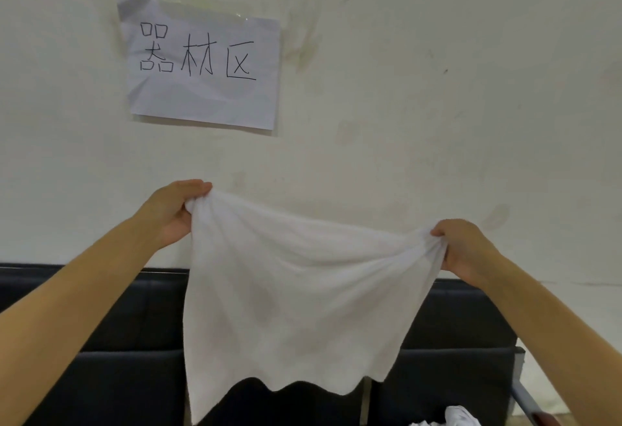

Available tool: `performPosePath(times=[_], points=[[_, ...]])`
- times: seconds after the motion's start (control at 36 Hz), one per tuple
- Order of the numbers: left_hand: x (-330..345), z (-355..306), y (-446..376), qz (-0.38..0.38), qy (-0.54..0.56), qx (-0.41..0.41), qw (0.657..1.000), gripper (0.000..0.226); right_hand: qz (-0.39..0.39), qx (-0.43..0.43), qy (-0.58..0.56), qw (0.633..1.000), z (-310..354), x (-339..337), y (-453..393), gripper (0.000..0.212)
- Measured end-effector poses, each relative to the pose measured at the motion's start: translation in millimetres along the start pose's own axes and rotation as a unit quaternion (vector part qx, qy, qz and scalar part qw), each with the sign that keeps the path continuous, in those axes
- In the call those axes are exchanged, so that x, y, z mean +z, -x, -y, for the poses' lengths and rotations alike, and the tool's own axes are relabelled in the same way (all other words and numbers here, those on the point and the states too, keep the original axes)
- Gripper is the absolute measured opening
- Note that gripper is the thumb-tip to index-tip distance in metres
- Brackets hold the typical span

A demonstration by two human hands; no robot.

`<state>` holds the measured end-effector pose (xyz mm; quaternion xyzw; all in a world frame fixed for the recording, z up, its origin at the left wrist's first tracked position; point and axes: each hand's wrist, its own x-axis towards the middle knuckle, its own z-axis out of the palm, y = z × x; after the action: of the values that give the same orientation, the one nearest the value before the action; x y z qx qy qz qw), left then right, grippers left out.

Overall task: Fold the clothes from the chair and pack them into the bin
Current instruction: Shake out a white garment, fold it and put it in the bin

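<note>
A white towel-like cloth (286,291) hangs spread in the air in front of me, held by its two upper corners. My left hand (173,213) grips the upper left corner, which is held higher. My right hand (468,247) grips the upper right corner, bunched in its fingers. The cloth's lower edge hangs wavy over the dark seats (111,382). More white cloth (457,419) lies on the seat at the bottom right, mostly cut off by the frame. No bin is in view.
A row of dark padded chairs (454,318) runs along a pale wall (404,89). A paper sign (202,62) with handwritten characters is taped to the wall, upper left. A metal armrest (521,392) sits at the right end.
</note>
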<state>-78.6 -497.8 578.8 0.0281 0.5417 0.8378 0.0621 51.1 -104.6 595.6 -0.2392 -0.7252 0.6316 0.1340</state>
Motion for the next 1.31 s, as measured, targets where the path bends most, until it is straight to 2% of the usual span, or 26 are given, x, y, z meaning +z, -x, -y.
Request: performPosePath(times=[0.08, 0.14, 0.25, 0.33, 0.47, 0.58, 0.67, 0.75, 0.83, 0.89, 1.0, 1.14, 1.19, 1.22, 1.31], points=[[-2, -2, -1, -0.024, -0.023, 0.001, 0.999, 0.02, -0.01, -0.039, 0.05, 0.998, -2, -1, 2, 0.03], [-4, -4, 0, -0.038, -0.086, 0.004, 0.996, 0.014, -0.019, -0.059, 0.076, 0.995, -3, -2, 3, 0.031], [-5, -6, 8, -0.028, -0.219, -0.002, 0.975, 0.009, -0.015, -0.068, 0.101, 0.992, -6, -6, 7, 0.023], [-9, -7, 13, -0.016, -0.262, -0.007, 0.965, 0.009, -0.017, -0.044, 0.076, 0.996, -7, -6, 11, 0.017], [-9, -13, 19, 0.013, -0.216, -0.045, 0.975, 0.016, -0.003, -0.025, 0.002, 1.0, -8, -12, 20, 0.008], [-11, -18, 24, 0.01, -0.136, -0.064, 0.989, 0.021, 0.018, -0.071, 0.042, 0.996, -5, -21, 31, 0.008], [-14, -22, 29, 0.012, -0.162, -0.052, 0.985, 0.022, 0.031, -0.09, 0.081, 0.992, -3, -28, 36, 0.009], [-18, -25, 35, 0.016, -0.288, -0.029, 0.957, 0.02, 0.047, -0.089, 0.11, 0.989, 0, -32, 40, 0.011], [-19, -28, 40, -0.013, -0.421, 0.03, 0.907, 0.019, 0.056, -0.099, 0.136, 0.984, 4, -35, 43, 0.01], [-18, -29, 43, -0.017, -0.451, 0.061, 0.89, 0.018, 0.057, -0.115, 0.193, 0.973, 7, -37, 45, 0.019], [-18, -34, 47, 0.005, -0.398, 0.077, 0.914, 0.021, 0.074, -0.133, 0.346, 0.926, 11, -33, 53, 0.025], [-15, -40, 49, 0.054, -0.311, 0.034, 0.948, 0.022, 0.084, -0.164, 0.409, 0.894, 18, -26, 57, 0.005], [-15, -42, 51, 0.087, -0.346, 0.034, 0.934, 0.019, 0.086, -0.172, 0.435, 0.88, 21, -26, 58, 0.006], [-16, -43, 52, 0.104, -0.379, 0.038, 0.919, 0.024, 0.088, -0.172, 0.444, 0.875, 22, -26, 58, 0.01], [-19, -44, 56, 0.122, -0.501, 0.063, 0.855, 0.036, 0.085, -0.169, 0.477, 0.858, 24, -30, 57, 0.02]])
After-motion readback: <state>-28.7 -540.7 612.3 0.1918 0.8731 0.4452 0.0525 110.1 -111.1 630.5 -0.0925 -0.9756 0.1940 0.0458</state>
